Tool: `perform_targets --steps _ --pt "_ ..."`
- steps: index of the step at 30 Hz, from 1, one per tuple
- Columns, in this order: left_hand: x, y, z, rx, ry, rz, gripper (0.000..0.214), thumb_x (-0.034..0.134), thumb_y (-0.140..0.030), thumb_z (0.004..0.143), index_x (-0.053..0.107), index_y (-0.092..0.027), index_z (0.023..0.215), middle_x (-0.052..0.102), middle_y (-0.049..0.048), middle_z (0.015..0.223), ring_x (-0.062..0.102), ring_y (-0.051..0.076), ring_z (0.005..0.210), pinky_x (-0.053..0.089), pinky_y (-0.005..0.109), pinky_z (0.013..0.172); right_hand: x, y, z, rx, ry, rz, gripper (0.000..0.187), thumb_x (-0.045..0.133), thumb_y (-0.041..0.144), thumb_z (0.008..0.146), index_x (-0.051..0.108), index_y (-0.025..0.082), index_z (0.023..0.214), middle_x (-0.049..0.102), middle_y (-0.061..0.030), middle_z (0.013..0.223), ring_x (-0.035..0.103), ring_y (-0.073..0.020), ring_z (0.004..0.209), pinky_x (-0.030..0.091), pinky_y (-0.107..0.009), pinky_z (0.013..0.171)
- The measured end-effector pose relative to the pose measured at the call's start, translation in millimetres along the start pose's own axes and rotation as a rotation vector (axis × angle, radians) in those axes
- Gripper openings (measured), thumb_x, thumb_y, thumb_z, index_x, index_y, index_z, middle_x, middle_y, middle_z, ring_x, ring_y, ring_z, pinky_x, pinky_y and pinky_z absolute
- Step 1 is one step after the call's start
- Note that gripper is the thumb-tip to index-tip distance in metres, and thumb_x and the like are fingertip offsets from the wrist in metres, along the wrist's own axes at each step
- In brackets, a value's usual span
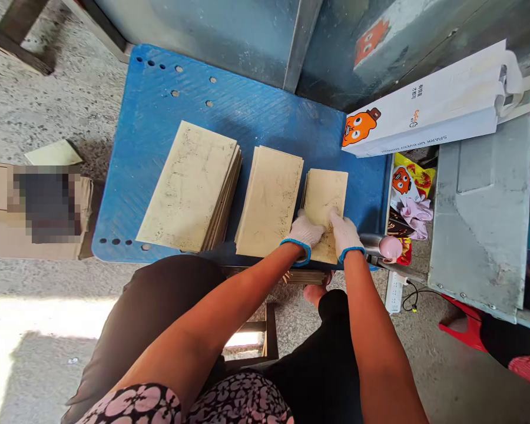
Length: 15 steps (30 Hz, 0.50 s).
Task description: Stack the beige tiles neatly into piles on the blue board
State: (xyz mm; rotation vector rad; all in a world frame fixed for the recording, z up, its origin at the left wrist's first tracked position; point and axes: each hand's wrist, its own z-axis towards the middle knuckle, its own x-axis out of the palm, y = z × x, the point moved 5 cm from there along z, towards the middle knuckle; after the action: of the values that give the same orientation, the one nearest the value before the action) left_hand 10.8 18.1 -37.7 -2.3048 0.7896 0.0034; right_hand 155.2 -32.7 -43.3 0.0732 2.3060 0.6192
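Observation:
Three stacks of thin tan boards lie on a blue plastic table (168, 118). The largest stack (189, 185) is at the left, a middle stack (269, 200) beside it, and a small stack (325, 194) at the right. My left hand (304, 234) and my right hand (344, 232), both in white knit gloves with blue cuffs, rest on the near end of the small stack. The fingers of both hands lie curled over its top board and near edge, pressing on it. More boards (307, 275) show under the table's front edge.
A white paper bag with an orange cartoon figure (424, 106) lies at the table's right end. Snack packets and a pink cloth (408, 200) sit below it beside a grey metal housing (481, 212). A cardboard box (35, 206) stands at the left. A power strip (394, 291) lies on the concrete floor.

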Motion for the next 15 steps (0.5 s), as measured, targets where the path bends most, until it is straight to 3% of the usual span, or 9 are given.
perform_targets --steps 7,11,15 --pt "-0.8 -0.7 3.9 0.014 -0.007 -0.117 0.046 0.07 -0.014 0.078 0.056 -0.016 0.122 0.071 0.0132 0.124 0.067 0.022 0.114 0.054 0.024 0.09 6.7 10.3 -6.9 -0.008 -0.067 -0.14 0.064 0.056 0.071 0.08 0.072 0.014 0.105 0.073 -0.0178 0.107 0.067 -0.031 0.095 0.051 -0.039 0.085" --pt "0.9 1.9 0.3 0.019 -0.017 -0.062 0.046 0.07 -0.019 0.079 0.054 -0.016 0.122 0.071 0.0135 0.124 0.068 0.023 0.113 0.053 0.025 0.09 5.3 2.3 -8.4 -0.009 -0.095 -0.077 0.056 0.059 0.068 0.079 0.073 0.017 0.098 0.075 -0.0136 0.097 0.068 -0.0286 0.09 0.052 -0.037 0.08" --pt "4.9 -0.1 -11.8 0.055 0.017 0.045 0.056 0.072 -0.032 0.078 0.05 -0.014 0.126 0.068 0.0184 0.125 0.067 0.03 0.114 0.053 0.034 0.091 -5.9 -11.3 -10.7 -0.049 -0.152 0.078 0.053 0.063 0.066 0.077 0.072 0.018 0.098 0.075 -0.0083 0.09 0.068 -0.0244 0.082 0.053 -0.034 0.073"
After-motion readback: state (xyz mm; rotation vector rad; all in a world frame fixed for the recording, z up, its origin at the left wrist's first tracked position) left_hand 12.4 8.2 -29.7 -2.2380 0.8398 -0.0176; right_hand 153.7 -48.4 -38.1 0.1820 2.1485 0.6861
